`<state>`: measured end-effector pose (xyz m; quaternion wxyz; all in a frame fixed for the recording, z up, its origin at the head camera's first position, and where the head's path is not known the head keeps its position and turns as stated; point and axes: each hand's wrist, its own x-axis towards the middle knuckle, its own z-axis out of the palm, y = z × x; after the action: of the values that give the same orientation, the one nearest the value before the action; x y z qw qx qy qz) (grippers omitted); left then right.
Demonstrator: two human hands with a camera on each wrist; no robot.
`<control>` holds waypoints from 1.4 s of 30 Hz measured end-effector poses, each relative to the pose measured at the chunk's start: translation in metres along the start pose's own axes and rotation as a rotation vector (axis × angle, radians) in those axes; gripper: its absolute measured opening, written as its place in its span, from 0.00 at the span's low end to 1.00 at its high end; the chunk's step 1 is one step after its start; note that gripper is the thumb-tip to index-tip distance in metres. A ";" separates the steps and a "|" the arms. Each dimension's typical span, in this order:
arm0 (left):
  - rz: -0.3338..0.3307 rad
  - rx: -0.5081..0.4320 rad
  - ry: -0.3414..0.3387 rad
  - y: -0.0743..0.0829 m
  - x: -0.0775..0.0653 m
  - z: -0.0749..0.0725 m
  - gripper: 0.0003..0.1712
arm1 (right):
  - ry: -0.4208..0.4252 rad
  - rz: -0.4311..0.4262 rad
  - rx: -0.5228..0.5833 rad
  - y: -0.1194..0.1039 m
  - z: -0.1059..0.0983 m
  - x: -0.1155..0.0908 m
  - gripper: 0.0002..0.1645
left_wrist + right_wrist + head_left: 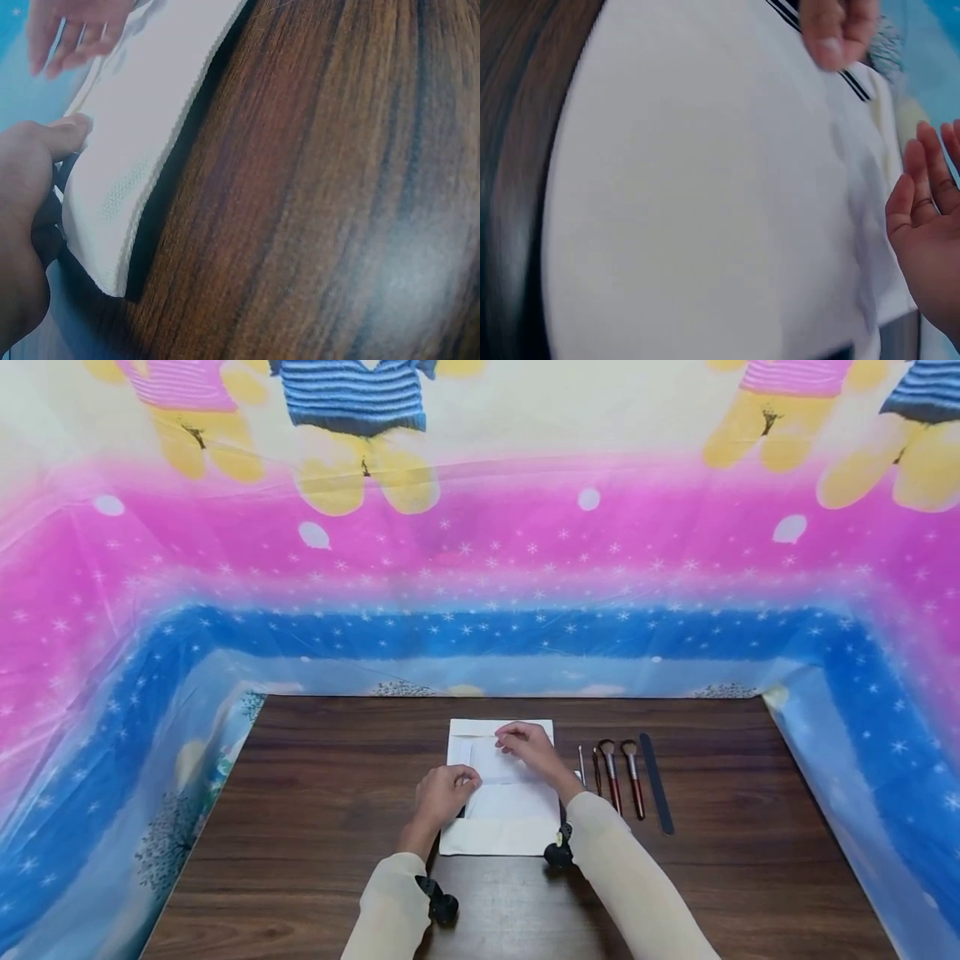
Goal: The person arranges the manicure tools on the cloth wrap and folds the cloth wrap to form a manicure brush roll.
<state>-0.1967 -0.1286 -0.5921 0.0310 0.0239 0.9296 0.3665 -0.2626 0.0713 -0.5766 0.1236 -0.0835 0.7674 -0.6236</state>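
A white fabric wrap (510,835) lies spread on the table, its knitted texture showing along the near edge in the left wrist view. My left hand (442,792) grips the wrap's left side, thumb on top and curled fingers at the underside. Over the far part of the wrap hovers my right hand (527,746). In the right wrist view the fingers of that right hand (934,232) are relaxed and spread, with nothing between them. Two black stripes (855,86) run along the wrap near the left thumb.
To the right of the wrap lie two makeup brushes (632,777) with red-brown handles, a dark nail file (657,783) and two thin tools (597,768). The brown wooden table (300,827) is bounded at the back and sides by a colourful printed curtain (480,552).
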 end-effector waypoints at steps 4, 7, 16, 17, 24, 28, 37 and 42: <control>0.009 -0.024 0.006 0.001 -0.002 -0.002 0.06 | 0.018 0.008 -0.013 -0.004 -0.022 -0.010 0.18; 0.021 -0.030 0.017 0.000 -0.002 -0.002 0.06 | 0.044 0.013 -0.039 -0.004 -0.039 -0.019 0.19; 0.001 -0.035 0.010 -0.002 -0.003 -0.001 0.06 | 0.096 0.013 -0.093 0.006 -0.076 -0.044 0.20; -0.002 -0.036 0.009 -0.001 -0.003 -0.001 0.06 | 0.103 0.010 -0.095 0.006 -0.079 -0.046 0.20; -0.002 -0.035 0.006 -0.001 -0.002 0.000 0.06 | 0.182 0.032 -0.114 0.003 -0.104 -0.060 0.21; -0.008 -0.021 0.013 -0.002 -0.001 0.000 0.06 | 0.225 0.039 -0.103 0.005 -0.120 -0.068 0.21; -0.006 -0.009 0.018 -0.001 -0.001 0.001 0.06 | 0.312 0.052 -0.102 0.018 -0.153 -0.087 0.22; -0.012 -0.013 0.013 -0.001 -0.002 0.001 0.06 | 0.359 0.102 -0.091 0.028 -0.169 -0.096 0.22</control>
<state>-0.1950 -0.1286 -0.5929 0.0271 0.0158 0.9276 0.3724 -0.2198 0.2630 -0.5635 0.0121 0.0626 0.8077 -0.5861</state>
